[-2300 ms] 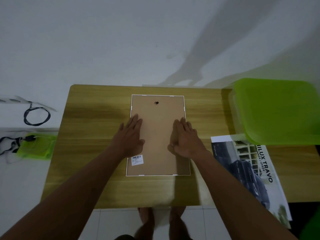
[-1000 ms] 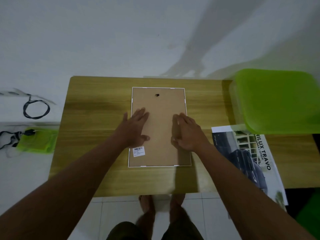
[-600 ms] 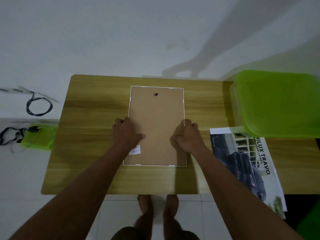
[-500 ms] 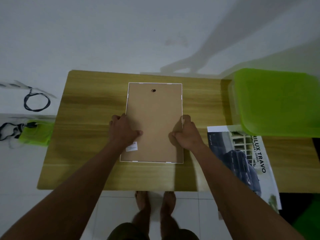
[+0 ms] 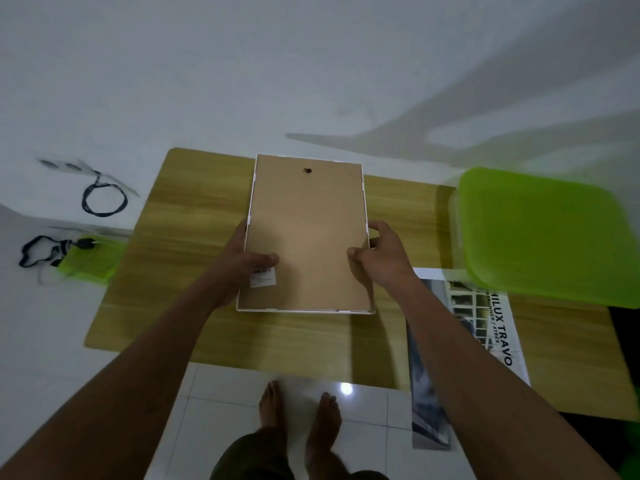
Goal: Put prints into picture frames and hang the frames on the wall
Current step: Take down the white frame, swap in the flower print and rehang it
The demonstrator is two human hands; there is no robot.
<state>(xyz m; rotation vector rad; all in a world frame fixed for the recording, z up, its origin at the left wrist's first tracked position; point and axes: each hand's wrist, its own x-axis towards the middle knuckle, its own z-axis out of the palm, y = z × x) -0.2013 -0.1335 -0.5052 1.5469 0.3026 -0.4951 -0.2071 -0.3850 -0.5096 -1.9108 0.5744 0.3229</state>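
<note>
Both hands have shifted from lying flat on the backing to gripping the picture frame (image 5: 304, 233) by its long edges, and it now sits raised just above the table (image 5: 194, 209). Its backing faces up and its long axis runs away from the person, with the hanger hole (image 5: 307, 170) at the far end. The left hand (image 5: 239, 265) and right hand (image 5: 384, 261) each press a thumb on the backing, fingers curled round the edge. A car print (image 5: 485, 327) and a green lid (image 5: 540, 233) lie to the right.

I could not see the front of the picture frame (image 5: 306, 233). Fingers of the left hand (image 5: 240, 263) were mostly hidden behind its edge, print on the sticker (image 5: 264, 277) was too small to read, and the green lid (image 5: 540, 233) covered a corner of the poster (image 5: 485, 327).
</note>
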